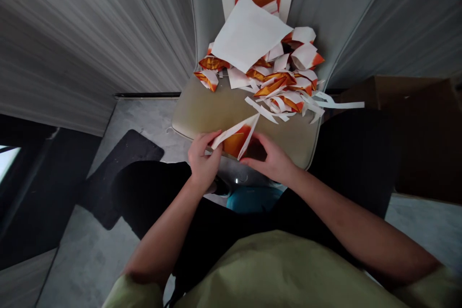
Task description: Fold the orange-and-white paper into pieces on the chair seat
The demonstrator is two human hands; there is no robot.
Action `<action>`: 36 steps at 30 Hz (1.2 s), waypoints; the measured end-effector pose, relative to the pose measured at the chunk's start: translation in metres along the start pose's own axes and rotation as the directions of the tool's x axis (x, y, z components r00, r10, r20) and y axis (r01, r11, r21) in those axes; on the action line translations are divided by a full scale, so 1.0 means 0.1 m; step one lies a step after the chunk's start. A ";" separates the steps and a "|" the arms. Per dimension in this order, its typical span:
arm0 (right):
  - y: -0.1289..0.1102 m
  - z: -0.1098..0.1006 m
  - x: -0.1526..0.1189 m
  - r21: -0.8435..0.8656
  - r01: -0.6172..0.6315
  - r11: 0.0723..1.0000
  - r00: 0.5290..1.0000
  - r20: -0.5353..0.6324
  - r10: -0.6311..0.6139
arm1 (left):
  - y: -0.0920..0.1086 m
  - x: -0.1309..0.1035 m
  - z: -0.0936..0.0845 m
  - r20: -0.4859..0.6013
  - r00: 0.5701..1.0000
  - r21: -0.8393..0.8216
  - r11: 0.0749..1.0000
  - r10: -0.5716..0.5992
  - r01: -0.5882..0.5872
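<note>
Chair (pixel 205 110): it is carrying our paper.
Folded pieces (pixel 276 82): they are lying heaped far, mostly right, seemingly done.
Flat sheet (pixel 249 33): it is lying far, unfolded, apparently left for us.
Held paper (pixel 234 143): we are holding it near, seemingly part-folded.
Left hand (pixel 204 159): its grip is pinching the left corner.
Right hand (pixel 274 156): touching the right side; whether pinching, we cannot tell.

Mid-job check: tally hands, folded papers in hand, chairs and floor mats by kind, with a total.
Hands: 2 (left hand, right hand)
Folded paper in hand: 1
Chair: 1
Dark floor mat: 1
Total: 5
</note>
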State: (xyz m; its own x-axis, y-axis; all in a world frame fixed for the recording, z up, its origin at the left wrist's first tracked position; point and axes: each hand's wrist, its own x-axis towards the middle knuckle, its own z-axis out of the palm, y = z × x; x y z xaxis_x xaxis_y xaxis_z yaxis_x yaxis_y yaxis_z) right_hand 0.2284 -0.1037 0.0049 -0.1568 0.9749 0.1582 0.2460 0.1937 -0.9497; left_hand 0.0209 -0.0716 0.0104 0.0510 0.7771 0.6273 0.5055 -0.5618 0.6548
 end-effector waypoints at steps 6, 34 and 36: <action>0.08 -0.20 0.41 -0.276 0.265 0.924 0.934 -0.162 -0.317 | -0.04 0.21 -0.22 0.128 0.830 0.125 0.822 0.543 -0.556; -0.01 -0.34 0.61 -0.725 0.298 0.621 0.953 0.268 -0.144 | -0.53 0.46 -0.17 0.683 0.689 0.179 0.859 0.242 -0.480; -0.01 -0.32 0.58 -0.726 0.298 0.620 0.954 0.245 -0.171 | -0.57 0.51 -0.21 0.683 0.700 0.232 0.847 0.209 -0.478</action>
State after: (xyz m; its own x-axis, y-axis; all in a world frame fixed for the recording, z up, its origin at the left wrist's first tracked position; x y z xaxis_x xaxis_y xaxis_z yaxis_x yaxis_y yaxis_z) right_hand 0.2499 -0.0434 0.0242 -0.4265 0.8702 0.2468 0.8003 0.4902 -0.3454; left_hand -0.0235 -0.0056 0.0142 0.7294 0.6206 0.2879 0.6033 -0.7819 0.1568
